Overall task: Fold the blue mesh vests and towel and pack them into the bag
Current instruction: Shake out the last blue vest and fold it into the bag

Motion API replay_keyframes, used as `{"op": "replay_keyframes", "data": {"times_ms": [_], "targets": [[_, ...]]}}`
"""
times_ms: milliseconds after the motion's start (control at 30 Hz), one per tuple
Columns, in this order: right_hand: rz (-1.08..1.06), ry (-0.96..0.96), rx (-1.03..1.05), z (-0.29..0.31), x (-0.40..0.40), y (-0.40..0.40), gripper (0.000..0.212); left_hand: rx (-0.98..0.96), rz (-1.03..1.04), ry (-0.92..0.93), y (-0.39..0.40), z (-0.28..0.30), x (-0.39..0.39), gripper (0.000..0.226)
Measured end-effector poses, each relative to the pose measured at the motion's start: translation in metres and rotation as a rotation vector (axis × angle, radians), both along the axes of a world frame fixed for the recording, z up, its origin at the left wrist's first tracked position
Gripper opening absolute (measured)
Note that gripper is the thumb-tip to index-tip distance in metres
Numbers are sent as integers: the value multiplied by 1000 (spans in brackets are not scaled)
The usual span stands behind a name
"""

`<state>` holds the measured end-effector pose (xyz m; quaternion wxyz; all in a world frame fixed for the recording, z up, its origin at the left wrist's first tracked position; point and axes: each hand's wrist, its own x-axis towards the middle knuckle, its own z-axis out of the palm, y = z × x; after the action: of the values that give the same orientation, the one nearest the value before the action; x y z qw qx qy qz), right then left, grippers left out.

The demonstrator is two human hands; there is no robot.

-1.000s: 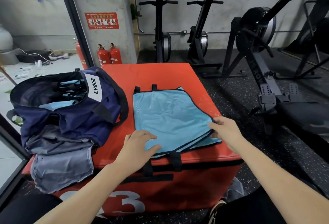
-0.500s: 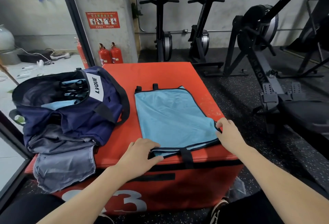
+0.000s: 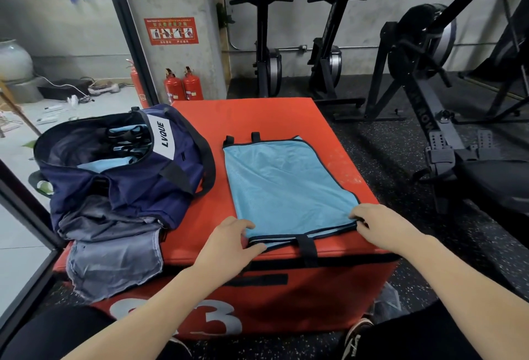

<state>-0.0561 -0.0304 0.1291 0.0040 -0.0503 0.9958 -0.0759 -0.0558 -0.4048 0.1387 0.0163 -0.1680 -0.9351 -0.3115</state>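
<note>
Bag (image 3: 120, 176) label: "LVQUE"

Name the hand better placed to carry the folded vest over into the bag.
Left, probably. The left hand already pinches the vest's near left corner, on the side where the open bag sits. The right hand holds the far corner and would have to cross over.

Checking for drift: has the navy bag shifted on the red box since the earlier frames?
No. The navy bag sits at the same left spot on the red box.
</note>
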Motion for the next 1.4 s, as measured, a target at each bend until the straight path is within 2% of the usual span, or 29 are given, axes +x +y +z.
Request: {"op": "replay_keyframes", "data": {"times_ms": [233, 333, 467, 567, 700, 800, 1067, 1167, 1300, 1400], "targets": [[3, -8, -42, -2, 1, -2, 31, 48, 91, 96, 8, 5, 7, 23], [42, -20, -44, 0, 3, 1, 33, -67, 29, 46, 3, 2, 7, 8], [67, -28, -58, 7, 7, 6, 35, -121, 50, 49, -5, -3, 7, 29], [75, -22, -70, 9, 9, 6, 31, -14, 37, 85, -8, -1, 1, 20], [86, -17, -97, 12, 11, 6, 27, -32, -106, 24, -7, 1, -1, 9], [70, -27, -110, 11, 11, 5, 33, -32, -108, -21, -7, 2, -2, 14], [2, -105, -198, 14, 11, 7, 39, -201, -127, -88, -1, 5, -6, 16], [-32, -100, -248, 16, 16, 6, 45, -195, -115, -78, -1, 4, -6, 15], [-7, -83, -279, 17, 28, 1, 49, -214, -145, 25, -13, -1, -7, 17], [66, -65, -191, 13, 38, -7, 48, -210, -184, 6, -28, -2, -3, 18]]}}
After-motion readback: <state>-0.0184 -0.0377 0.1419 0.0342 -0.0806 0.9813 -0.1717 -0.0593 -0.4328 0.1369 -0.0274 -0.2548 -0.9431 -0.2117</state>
